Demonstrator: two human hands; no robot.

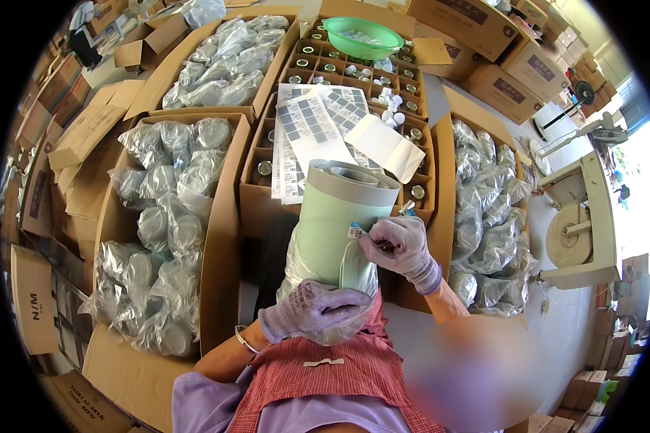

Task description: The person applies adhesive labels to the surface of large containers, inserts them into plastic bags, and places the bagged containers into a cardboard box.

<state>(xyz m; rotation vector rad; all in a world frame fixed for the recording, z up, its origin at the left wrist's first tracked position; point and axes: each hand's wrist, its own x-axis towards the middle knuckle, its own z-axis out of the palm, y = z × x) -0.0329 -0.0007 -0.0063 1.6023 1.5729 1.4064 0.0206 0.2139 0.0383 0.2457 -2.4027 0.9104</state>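
Observation:
A pale green jug (330, 222), probably a vacuum flask, stands in front of my body with its grey ringed end (352, 181) facing up. A clear plastic bag (288, 276) is bunched around its lower part, and a green handle (350, 265) shows on the near side. My left hand (319, 308), in a grey-purple knit glove, grips the bagged lower end. At the jug's right side, my gloved right hand (398, 246) has its fingers curled at a small barcode label (356, 231). A small blue and silvery piece (408, 208) sticks out behind that hand; its kind is unclear.
Printed label sheets (309, 124) lie on a divided carton (254, 189) holding capped bottles. A green plastic basin (363, 38) sits farther back. Cartons of bagged jugs stand left (225, 227) and right (444, 216). A grey machine with a reel (574, 233) stands right.

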